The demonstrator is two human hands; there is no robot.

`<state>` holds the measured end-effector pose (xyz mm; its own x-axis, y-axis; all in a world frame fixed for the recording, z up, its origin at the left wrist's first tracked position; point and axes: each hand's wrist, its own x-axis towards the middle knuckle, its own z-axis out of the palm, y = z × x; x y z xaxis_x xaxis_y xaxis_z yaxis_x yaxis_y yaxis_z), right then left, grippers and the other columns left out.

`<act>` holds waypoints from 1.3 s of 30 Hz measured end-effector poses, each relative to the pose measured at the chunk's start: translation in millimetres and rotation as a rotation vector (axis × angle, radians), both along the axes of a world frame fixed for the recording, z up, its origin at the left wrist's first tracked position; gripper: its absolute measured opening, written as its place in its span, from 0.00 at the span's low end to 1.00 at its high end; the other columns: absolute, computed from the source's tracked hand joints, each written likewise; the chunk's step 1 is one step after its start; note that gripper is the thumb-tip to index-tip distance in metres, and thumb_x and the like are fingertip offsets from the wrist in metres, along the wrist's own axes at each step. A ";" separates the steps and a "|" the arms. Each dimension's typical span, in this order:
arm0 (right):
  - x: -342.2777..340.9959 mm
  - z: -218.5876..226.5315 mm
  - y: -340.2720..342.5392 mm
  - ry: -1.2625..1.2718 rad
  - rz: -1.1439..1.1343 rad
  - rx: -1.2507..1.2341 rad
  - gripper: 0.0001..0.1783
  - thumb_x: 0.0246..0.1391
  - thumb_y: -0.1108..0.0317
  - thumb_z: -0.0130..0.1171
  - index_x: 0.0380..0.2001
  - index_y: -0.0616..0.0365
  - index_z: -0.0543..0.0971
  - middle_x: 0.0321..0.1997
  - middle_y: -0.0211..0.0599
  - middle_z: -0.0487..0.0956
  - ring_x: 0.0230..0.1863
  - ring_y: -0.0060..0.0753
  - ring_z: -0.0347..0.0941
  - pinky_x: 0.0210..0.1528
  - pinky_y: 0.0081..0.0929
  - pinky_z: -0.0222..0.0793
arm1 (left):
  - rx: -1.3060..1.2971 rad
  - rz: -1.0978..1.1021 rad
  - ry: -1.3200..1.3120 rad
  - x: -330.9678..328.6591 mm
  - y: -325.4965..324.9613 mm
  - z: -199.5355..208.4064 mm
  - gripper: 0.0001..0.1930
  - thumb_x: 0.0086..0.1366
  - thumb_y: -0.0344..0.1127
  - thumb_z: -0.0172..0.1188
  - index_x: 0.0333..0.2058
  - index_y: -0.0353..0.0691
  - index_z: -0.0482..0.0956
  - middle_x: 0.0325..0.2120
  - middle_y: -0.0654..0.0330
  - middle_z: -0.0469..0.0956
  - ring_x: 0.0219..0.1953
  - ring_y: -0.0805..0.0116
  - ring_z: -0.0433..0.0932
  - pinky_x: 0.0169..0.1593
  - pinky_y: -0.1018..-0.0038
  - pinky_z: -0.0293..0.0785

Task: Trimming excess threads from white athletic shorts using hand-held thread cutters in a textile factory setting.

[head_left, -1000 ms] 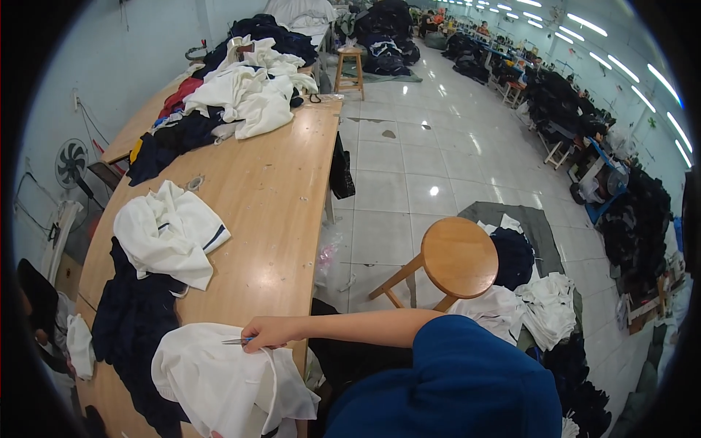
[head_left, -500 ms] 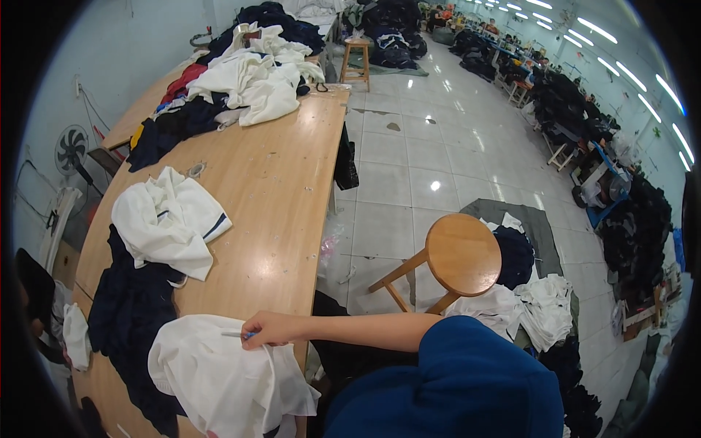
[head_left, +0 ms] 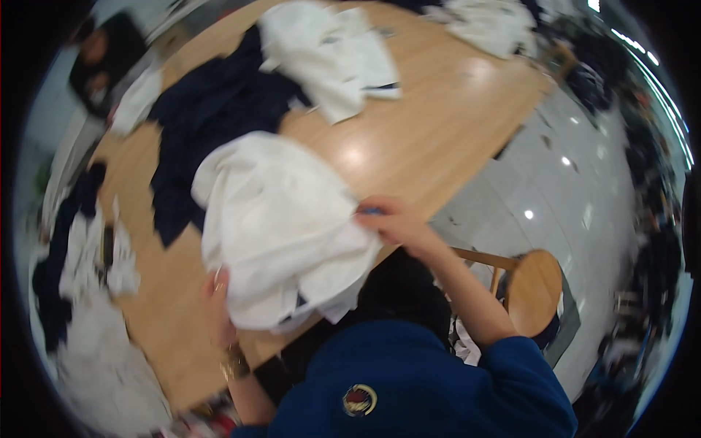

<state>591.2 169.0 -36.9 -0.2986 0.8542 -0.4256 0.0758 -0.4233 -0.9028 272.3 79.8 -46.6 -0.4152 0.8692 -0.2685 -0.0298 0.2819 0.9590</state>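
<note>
A crumpled white garment [head_left: 281, 226] lies on the wooden table [head_left: 438, 117] right in front of me. My right hand [head_left: 387, 219] rests on its right edge, fingers closed around a small blue tool against the cloth. My left hand [head_left: 215, 303] grips the garment's lower left edge, partly hidden beneath the fabric. A dark navy garment [head_left: 212, 124] lies spread just beyond the white one, and another white garment [head_left: 332, 55] sits farther along the table. The picture is blurred.
More white and dark clothes [head_left: 80, 270] are heaped at the table's left end. A round wooden stool [head_left: 537, 292] stands on the tiled floor [head_left: 555, 182] to my right. Dark piles of clothing [head_left: 657, 241] line the far right.
The view has swung sharply down and left toward the table. My left hand has come into view at the white garment; my right hand stays on its edge.
</note>
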 end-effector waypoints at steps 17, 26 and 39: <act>-15.7 8.7 -1.2 -0.042 0.040 0.021 0.09 0.50 0.65 0.56 0.29 0.60 0.75 0.12 0.18 0.62 0.10 0.08 0.52 0.11 0.11 0.44 | 0.353 -0.258 0.863 36.5 14.3 34.4 0.09 0.57 0.33 0.55 0.37 0.39 0.74 0.32 0.59 0.74 0.34 0.62 0.71 0.42 0.73 0.65; -21.0 10.6 -0.1 -0.122 0.015 0.331 0.07 0.49 0.68 0.57 0.30 0.59 0.76 0.17 0.24 0.68 0.14 0.11 0.58 0.15 0.13 0.52 | -0.174 -0.674 -0.297 85.1 42.1 36.5 0.07 0.60 0.32 0.53 0.34 0.36 0.76 0.24 0.70 0.72 0.22 0.86 0.63 0.26 0.88 0.58; -47.3 22.3 -49.3 -0.357 0.143 1.052 0.13 0.38 0.75 0.61 0.32 0.53 0.78 0.24 0.31 0.70 0.21 0.28 0.68 0.20 0.21 0.62 | -0.057 -0.531 -0.331 92.6 31.5 48.4 0.11 0.59 0.28 0.53 0.41 0.34 0.72 0.15 0.76 0.68 0.17 0.91 0.57 0.22 0.91 0.50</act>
